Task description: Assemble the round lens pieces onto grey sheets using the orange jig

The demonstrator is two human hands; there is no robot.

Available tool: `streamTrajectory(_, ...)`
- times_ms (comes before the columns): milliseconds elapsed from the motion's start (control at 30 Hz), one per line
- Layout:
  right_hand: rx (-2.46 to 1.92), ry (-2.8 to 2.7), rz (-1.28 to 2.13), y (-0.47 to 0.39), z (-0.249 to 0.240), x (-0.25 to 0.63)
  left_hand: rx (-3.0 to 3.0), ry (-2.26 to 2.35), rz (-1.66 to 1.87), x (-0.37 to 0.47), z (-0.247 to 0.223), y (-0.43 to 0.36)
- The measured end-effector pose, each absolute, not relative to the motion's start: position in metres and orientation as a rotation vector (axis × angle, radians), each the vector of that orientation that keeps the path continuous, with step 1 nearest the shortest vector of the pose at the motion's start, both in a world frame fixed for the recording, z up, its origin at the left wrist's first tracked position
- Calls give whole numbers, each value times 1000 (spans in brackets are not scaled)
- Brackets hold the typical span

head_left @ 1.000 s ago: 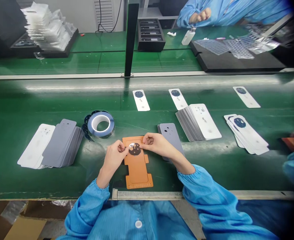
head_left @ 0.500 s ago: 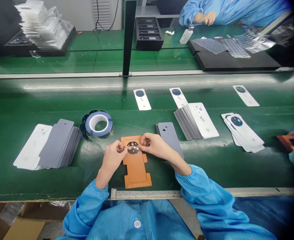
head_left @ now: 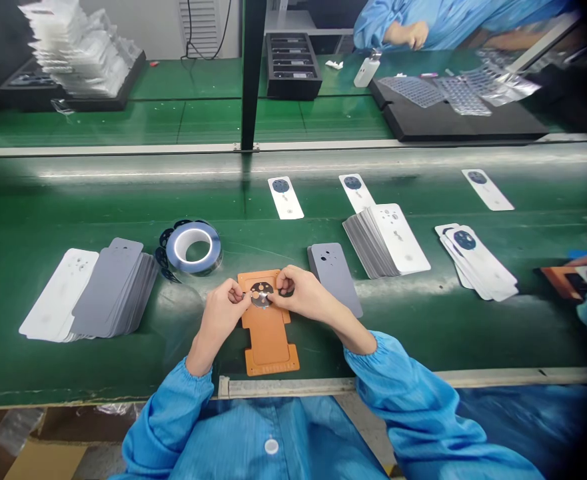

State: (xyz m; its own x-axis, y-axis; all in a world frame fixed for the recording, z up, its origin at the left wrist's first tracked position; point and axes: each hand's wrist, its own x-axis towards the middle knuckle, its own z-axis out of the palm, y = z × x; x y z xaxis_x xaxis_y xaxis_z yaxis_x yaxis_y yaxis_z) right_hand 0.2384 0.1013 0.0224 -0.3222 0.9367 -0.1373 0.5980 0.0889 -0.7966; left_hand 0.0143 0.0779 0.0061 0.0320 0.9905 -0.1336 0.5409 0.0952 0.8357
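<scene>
A round black adhesive sticker with holes (head_left: 262, 295) is at the upper part of an orange jig plate (head_left: 269, 340) in front of me. My left hand (head_left: 223, 308) has its thumb and finger pinched at the sticker's left edge. From the right, my right hand (head_left: 302, 291) touches the sticker's right side with closed fingertips. Whether the sticker rests fully flat on the jig I cannot tell. Close to my right hand lies a small stack of grey phone back panels (head_left: 337, 277). A roll of blue film tape (head_left: 213, 252) with dark round stickers along it sits beyond my left hand.
White and grey panels (head_left: 108, 287) are fanned at left. Another stack of white panels (head_left: 400, 240) and several panels with dark discs (head_left: 478, 263) lie at right. A co-worker's hand (head_left: 414, 35) shows across the bench; an orange-edged item (head_left: 558, 280) is at far right.
My right fingertips have shifted slightly left over the sticker, and its shine has changed. My left hand keeps its pinch. The whole view has shifted a little.
</scene>
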Motion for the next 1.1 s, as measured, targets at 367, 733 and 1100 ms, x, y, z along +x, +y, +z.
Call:
streamTrajectory(367,-1472,-2096,1029,100,40,271,1414,1619,634,9,3,92)
streamTrajectory(733,-1890,-2233,491,142,34,363,2166,1540,860,20,9,55)
streamTrajectory(1100,-1832,-2222,586,147,26,367,2306,1559,696,36,5,49)
